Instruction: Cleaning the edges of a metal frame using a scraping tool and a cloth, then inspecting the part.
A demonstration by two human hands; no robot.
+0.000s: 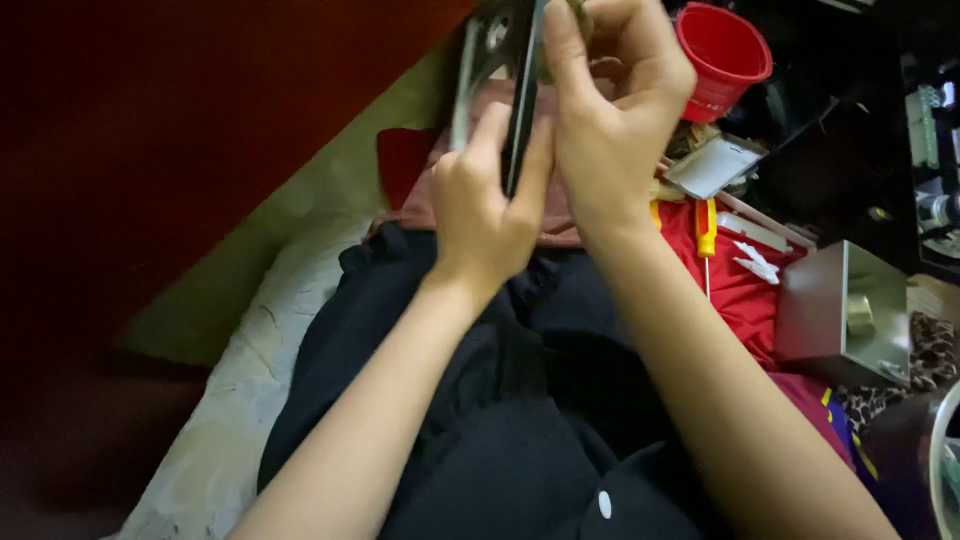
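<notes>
The flat panel (500,70) stands edge-on between both hands. The cup (722,55) sits right of them; the screwdriver (706,235) lies below the cup, the metal box (840,315) further right.

Bare forearms without sleeves, black trousers (480,400) over the lap, and a small white button (604,504) on the dark garment.

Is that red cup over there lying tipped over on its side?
No, the red cup stands upright with its open mouth facing up, to the right of the right hand.
</notes>
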